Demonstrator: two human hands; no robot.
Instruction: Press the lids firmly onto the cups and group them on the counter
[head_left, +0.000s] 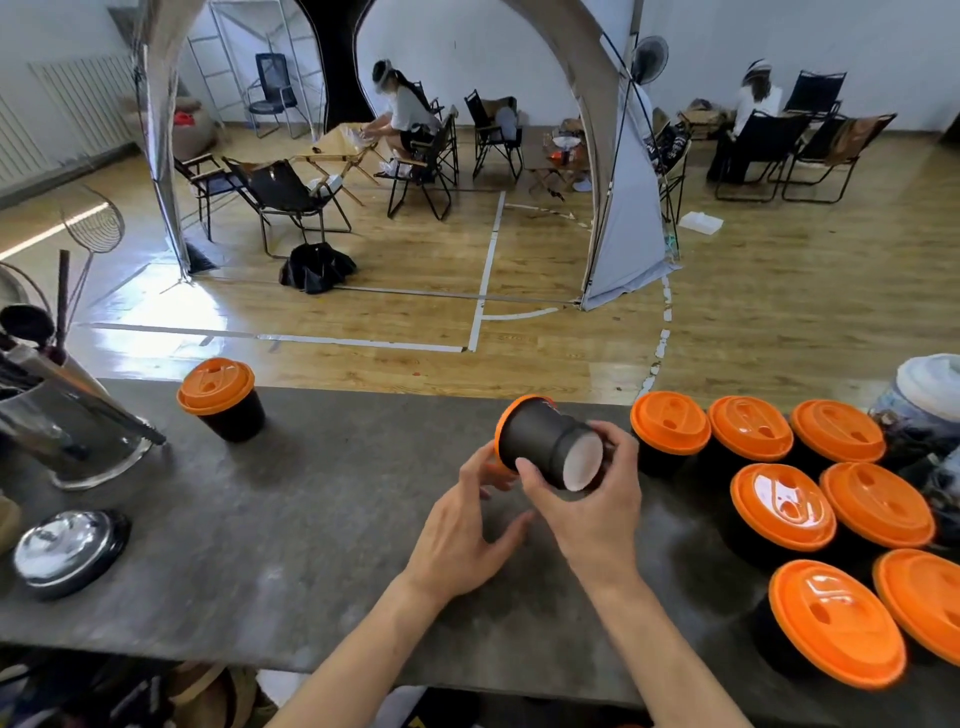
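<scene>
The right hand (592, 499) grasps a black cup (545, 441) tipped on its side above the counter (311, 519), white base toward the camera; its orange lid (506, 421) faces away, so the seating cannot be judged. The left hand (467, 514) is spread loose, fingertips at the lid's rim. Right of the grip seven lidded cups (779, 506) cluster, the nearest corner one cut off by the frame edge. Far left stands a lone lidded cup (221, 397), beyond it a steel utensil holder (78, 431).
</scene>
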